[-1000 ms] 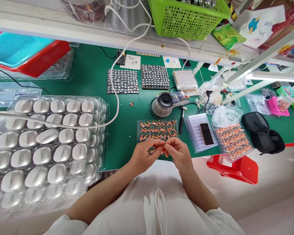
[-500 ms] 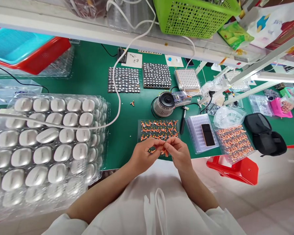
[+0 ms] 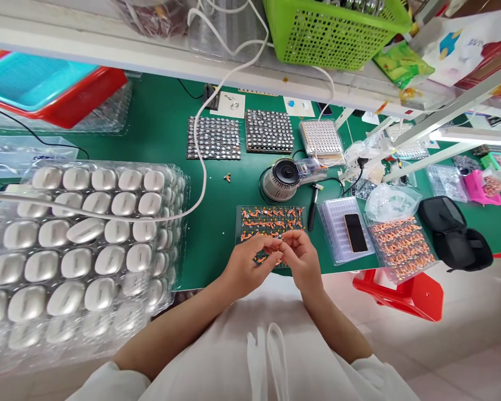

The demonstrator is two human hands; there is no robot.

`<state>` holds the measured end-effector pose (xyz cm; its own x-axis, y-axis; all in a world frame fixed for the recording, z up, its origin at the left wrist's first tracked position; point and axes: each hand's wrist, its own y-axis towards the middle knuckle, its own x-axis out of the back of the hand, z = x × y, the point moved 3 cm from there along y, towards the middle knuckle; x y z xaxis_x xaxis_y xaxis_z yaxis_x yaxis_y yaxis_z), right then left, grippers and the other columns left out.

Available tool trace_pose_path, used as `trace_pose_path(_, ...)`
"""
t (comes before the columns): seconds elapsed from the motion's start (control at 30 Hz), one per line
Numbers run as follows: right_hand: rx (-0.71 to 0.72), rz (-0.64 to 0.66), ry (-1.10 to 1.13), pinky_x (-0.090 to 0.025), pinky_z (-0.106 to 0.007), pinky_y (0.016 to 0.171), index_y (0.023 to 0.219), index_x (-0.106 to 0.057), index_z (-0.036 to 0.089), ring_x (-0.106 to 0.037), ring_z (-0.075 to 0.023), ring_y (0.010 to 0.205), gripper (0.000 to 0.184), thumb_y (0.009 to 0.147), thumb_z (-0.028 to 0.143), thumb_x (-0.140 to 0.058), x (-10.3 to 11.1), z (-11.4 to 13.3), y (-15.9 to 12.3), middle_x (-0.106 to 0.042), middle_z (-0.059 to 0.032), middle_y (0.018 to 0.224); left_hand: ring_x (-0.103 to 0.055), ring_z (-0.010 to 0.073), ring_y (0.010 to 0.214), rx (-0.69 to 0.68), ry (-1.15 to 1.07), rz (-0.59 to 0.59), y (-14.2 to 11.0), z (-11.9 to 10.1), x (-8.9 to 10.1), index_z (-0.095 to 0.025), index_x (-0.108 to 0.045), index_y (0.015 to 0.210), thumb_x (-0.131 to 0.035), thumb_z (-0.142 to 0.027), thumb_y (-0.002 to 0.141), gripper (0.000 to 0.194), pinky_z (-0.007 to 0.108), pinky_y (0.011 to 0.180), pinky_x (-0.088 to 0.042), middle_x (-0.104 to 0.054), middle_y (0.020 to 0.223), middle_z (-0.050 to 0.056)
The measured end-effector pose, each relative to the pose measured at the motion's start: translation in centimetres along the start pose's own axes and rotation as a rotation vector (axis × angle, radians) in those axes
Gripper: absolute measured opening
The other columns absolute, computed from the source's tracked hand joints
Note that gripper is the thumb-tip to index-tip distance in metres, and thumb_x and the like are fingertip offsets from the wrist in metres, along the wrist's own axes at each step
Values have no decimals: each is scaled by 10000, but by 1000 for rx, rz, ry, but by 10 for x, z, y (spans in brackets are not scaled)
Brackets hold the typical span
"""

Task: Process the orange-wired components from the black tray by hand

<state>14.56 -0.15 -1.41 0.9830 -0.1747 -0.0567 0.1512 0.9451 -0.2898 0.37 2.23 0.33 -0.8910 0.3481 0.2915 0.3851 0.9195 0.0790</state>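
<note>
- Green-topped worktable (image 3: 209,245), spanning the scene.
- Stacked clear plastic trays (image 3: 176,184) of silver rounded cases, left.
- Clear plastic tray (image 3: 239,220) of orange parts (image 3: 271,224), near centre, partly behind the hands.
- Left hand (image 3: 246,266), fingertips meeting the right's; grip cannot be told.
- Right hand (image 3: 304,260), thumb and forefinger pinching.
- Black-handled hammer (image 3: 313,211), right of the orange parts.
- Tiny greyish piece (image 3: 280,236), at right fingertips; details indistinct.

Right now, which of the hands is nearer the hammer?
Right: in view, the right hand is below and slightly left of the hammer; the left hand is farther left.
</note>
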Motion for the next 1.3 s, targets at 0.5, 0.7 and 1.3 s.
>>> trace_pose_path(0.5,-7,305,105,-482,-285,590,930,-638,219,-556,-147,677,197,779,337,-682,13,6,-3,-562,-13,810,-662,133,767,78,-89,-5,-7,-1,1,-208,-561,1003,-574,-194,848,156,248,713,-517,-686,823,4)
trace_pose_path(0.7,37,256,69,-484,-278,548,809,-632,219,-550,-137,628,106,798,318,-668,12,8,-3,-548,-1,760,-673,127,744,68,18,13,-7,-7,2,-219,-499,922,-575,-230,849,106,235,675,-516,-689,801,-15)
trace_pose_path(1.3,220,-70,-4,-425,-272,624,752,-608,222,-511,-144,700,79,815,268,-620,3,5,-7,-544,-3,750,-586,136,672,-287,156,-251,-12,-14,4,-210,-664,880,-647,-161,801,95,277,638,-486,-674,739,26)
